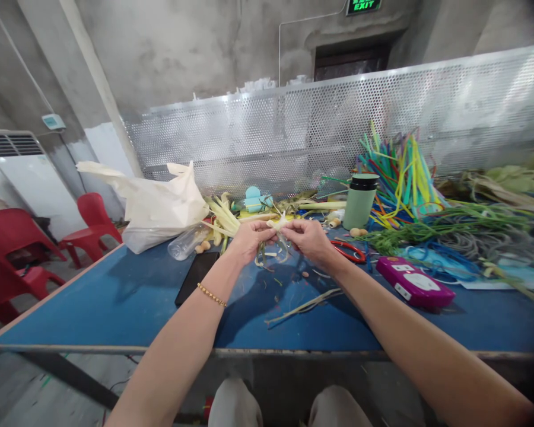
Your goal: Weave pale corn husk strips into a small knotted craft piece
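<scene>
My left hand (249, 238) and my right hand (308, 238) meet above the middle of the blue table (115, 302). Both pinch a small pale woven leaf piece (278, 224) between them, with thin strips hanging down from it. A gold bead bracelet circles my left wrist. A black phone (196, 277) lies flat just left of my left forearm. A loose pale strip (303, 306) lies on the table under my right forearm.
A white bag (153, 204) and a clear bottle (186, 242) sit at the left. A green flask (360, 200), red scissors (349, 251), a pink box (413, 283), coloured straws (398, 172) and green stems (449, 228) crowd the right. Red chairs (22, 249) stand left of the table.
</scene>
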A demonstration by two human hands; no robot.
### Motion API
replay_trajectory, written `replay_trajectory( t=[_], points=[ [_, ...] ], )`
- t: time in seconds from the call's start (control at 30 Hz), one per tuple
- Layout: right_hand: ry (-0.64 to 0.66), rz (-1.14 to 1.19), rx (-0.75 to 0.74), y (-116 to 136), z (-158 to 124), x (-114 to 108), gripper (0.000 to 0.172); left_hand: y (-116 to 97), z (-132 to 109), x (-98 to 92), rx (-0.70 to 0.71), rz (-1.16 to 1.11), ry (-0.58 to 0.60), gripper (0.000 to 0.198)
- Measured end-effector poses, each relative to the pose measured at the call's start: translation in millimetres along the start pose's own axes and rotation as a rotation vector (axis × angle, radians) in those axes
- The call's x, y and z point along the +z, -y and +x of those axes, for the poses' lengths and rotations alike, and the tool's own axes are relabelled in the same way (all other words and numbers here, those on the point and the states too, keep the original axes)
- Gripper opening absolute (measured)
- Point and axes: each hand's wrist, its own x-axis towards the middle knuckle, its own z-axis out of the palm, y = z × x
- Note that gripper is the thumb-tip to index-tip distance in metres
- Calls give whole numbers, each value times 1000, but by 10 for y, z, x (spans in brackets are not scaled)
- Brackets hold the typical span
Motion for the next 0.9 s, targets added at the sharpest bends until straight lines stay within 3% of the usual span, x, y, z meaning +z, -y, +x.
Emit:
replay_trajectory(
  t=[0.23, 0.43, 0.9],
  points=[
    [-9, -12, 43, 19, -15, 6, 26, 21, -10, 71, 57, 11, -85, 33],
    [48, -32, 5, -29, -26, 13, 34, 20, -17, 93, 66, -11, -51, 35],
    [-26, -28, 2, -72, -27, 87, 35, 25, -20, 92, 89, 7, -43, 24]
  ],
)
